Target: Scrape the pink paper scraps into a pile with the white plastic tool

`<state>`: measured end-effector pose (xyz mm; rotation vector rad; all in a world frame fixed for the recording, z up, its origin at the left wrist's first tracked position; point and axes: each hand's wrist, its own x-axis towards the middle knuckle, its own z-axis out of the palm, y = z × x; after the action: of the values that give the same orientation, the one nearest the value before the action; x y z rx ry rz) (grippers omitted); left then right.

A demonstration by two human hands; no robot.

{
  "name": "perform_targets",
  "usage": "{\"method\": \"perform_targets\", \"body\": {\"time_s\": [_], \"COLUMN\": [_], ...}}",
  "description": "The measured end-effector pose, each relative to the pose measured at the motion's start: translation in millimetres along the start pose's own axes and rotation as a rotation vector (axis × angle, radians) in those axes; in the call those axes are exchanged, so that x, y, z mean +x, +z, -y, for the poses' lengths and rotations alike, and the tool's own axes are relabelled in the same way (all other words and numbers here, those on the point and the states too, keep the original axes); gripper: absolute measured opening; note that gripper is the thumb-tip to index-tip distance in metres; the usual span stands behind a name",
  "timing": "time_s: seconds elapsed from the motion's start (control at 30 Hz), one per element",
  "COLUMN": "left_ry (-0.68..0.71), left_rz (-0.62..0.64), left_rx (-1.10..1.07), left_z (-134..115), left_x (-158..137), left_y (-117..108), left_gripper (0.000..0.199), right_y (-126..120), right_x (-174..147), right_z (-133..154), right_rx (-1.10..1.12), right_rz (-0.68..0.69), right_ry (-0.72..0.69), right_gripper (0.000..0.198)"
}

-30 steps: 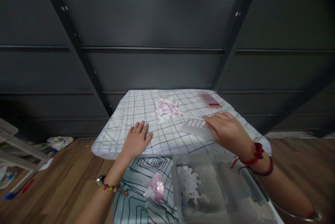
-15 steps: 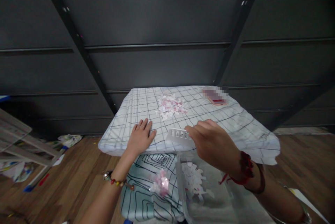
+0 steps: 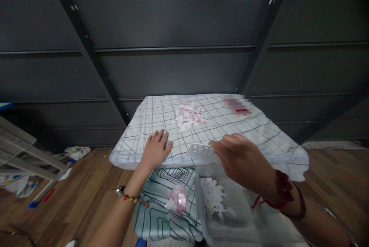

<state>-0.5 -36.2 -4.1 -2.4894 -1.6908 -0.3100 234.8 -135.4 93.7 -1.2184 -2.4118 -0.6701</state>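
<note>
My left hand (image 3: 155,150) lies flat with its fingers spread on the checked cloth (image 3: 236,133) covering the table. A white flat piece with a row of slots (image 3: 201,152) is pinched in my right hand (image 3: 238,156), low over the table's front edge. Its exact kind is unclear. Beyond both hands, a pile of torn white and pink paper scraps (image 3: 189,117) sits on the cloth. Below my right hand is a clear plastic bin (image 3: 201,216), partly hidden by my forearm, with white paper scraps (image 3: 213,197) along its left side.
A phone (image 3: 238,107) lies at the table's back right. Shiny pink and white plastic (image 3: 178,200) rests on a patterned teal cloth (image 3: 155,216) beside the bin. A dark panelled wall (image 3: 173,72) stands behind the table. White shelving (image 3: 31,158) is at the left.
My right hand and the slotted white piece have shifted slightly to the right. My left hand stays flat in the same place, and the scraps look unchanged.
</note>
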Motion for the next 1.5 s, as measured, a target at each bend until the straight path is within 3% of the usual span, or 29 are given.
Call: {"method": "perform_targets", "body": {"time_s": [0.2, 0.47, 0.7, 0.97, 1.1, 1.17, 1.3, 1.5], "left_ry": [-0.001, 0.010, 0.007, -0.004, -0.008, -0.010, -0.021, -0.020], "left_rz": [0.009, -0.004, -0.002, 0.014, 0.017, 0.018, 0.032, 0.024], "left_rx": [0.002, 0.007, 0.008, 0.028, 0.026, 0.022, 0.024, 0.038], "left_z": [0.0, 1.1, 0.6, -1.1, -1.8, -2.1, -2.5, -2.8], "left_x": [-0.1, 0.5, 0.5, -0.2, -0.3, -0.1, 0.1, -0.7], "left_y": [0.0, 1.3, 1.3, -1.8, -3.0, -3.6, -5.0, -5.8], "left_gripper": [0.048, 0.047, 0.049, 0.048, 0.048, 0.048, 0.048, 0.048], "right_y": [-0.6, -4.9, -3.2, 8.2, 8.6, 16.1, 43.1, 74.5], "right_x": [-2.4, -11.2, -1.6, -2.2, 0.9, 5.6, 19.6, 44.3], "right_z": [-2.4, 5.2, -6.4, -3.2, -21.7, -38.2, -64.5, -60.6], "right_rx": [0.006, 0.015, 0.012, 0.031, -0.041, -0.092, -0.106, -0.030], "right_rz": [0.007, -0.096, -0.025, 0.002, -0.090, -0.153, -0.091, -0.096], "right_ry": [0.022, -0.076, 0.045, -0.015, 0.036, 0.071, 0.134, 0.105], "right_gripper": [0.018, 0.021, 0.018, 0.025, 0.024, 0.026, 0.029, 0.034]}}
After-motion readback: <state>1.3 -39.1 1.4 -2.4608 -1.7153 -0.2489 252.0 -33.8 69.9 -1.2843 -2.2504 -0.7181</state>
